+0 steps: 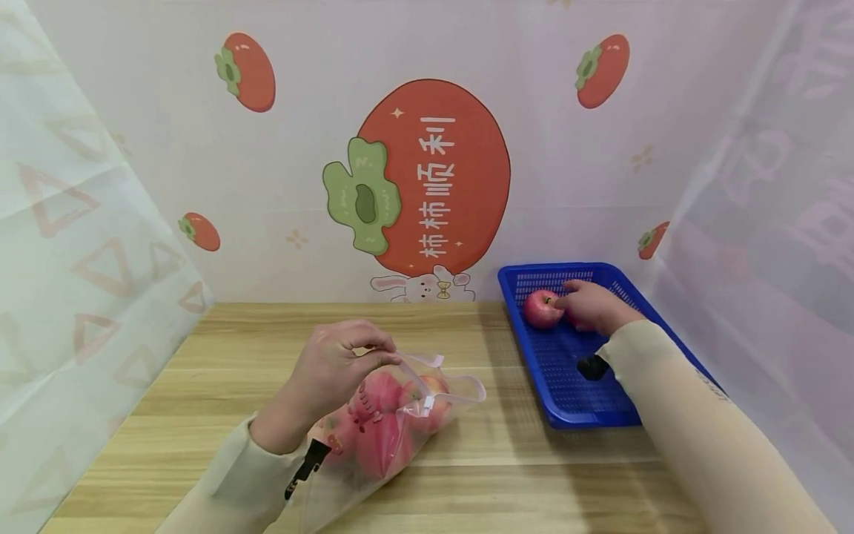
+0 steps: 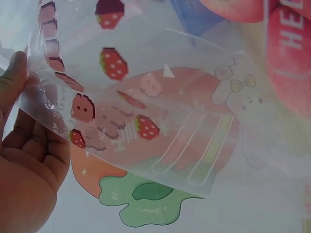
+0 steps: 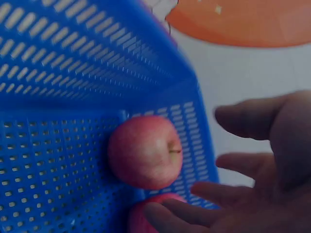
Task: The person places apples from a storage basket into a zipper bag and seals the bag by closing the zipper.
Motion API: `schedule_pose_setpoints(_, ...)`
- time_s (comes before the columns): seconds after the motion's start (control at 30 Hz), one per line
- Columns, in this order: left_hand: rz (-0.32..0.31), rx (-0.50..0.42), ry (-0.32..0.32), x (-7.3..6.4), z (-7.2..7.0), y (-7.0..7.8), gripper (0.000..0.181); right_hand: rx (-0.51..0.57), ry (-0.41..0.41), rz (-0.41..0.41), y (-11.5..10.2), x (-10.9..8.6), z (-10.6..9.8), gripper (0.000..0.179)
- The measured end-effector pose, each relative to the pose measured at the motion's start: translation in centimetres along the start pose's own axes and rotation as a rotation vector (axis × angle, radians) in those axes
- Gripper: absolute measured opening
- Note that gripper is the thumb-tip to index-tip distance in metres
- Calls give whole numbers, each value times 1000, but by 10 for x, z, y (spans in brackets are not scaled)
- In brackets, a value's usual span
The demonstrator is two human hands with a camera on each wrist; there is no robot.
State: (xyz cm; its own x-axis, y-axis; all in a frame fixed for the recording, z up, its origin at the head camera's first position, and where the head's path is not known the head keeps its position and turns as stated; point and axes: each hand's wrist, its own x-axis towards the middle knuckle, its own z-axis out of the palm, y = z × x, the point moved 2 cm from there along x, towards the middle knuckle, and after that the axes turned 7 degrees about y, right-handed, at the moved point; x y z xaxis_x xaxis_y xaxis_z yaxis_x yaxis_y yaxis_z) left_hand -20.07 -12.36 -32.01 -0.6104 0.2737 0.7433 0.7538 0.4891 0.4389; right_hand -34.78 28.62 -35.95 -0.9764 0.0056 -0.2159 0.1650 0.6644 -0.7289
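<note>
My left hand (image 1: 343,363) pinches the rim of a clear zip bag (image 1: 427,363) between thumb and fingers. Several red apples (image 1: 380,445) lie inside the bag on the table, seen through its printed plastic. In the left wrist view the bag's film (image 2: 194,141) with strawberry prints stretches away from the thumb. My right hand (image 1: 594,305) reaches into the blue basket (image 1: 527,363) at its far end. One red apple (image 3: 146,152) sits there against the basket wall. A second apple (image 3: 158,213) is partly hidden by my spread fingers; whether they touch it I cannot tell.
The wooden table (image 1: 233,341) carries the bag at centre front and the basket at right. A backdrop (image 1: 300,148) printed with persimmons and a rabbit rises behind, and fabric walls (image 1: 73,245) stand on both sides.
</note>
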Motion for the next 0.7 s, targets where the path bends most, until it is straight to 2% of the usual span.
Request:
schedule_pose_setpoints(0.1,-2,-2,2,-1,0,-1,17,100,-117,39,8,10,8,76)
schedule_pose_setpoints(0.17,-2,-1,3,-1,1,-2,17,113,-157,29,11,15,12,76)
schedule_pose_setpoints(0.27,-3,-5,3,0,1,-3,17,69,-129,11,12,19,16,70)
schedule_pose_setpoints(0.43,-5,-30,3,-1,1,-3,18,-66,3,15,8,20,18,58)
schedule_pose_setpoints(0.7,-13,-37,5,-2,0,-4,17,-83,-52,23,4,24,23,58)
